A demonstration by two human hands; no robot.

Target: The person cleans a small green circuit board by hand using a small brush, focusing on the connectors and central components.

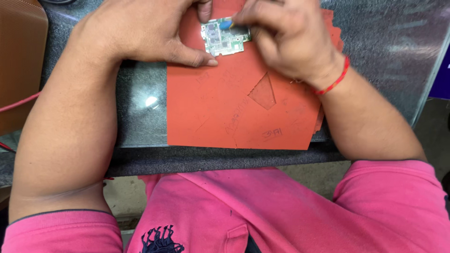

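Note:
A small green circuit board (224, 38) lies on an orange-red mat (234, 107) near the top of the view. My left hand (140, 30) pins the board in place, thumb along its lower left edge and a fingertip at its top. My right hand (286, 35) holds a small blue-tipped tool (227, 23) against the board's upper part; most of the tool is hidden by the fingers. A red thread band (335, 80) circles my right wrist.
The mat, scuffed and with a cut triangular flap (264, 92), lies on a glass-topped grey table (140, 105). A brown object (18, 61) and a red wire (18, 103) sit at the left. My pink clothing fills the bottom.

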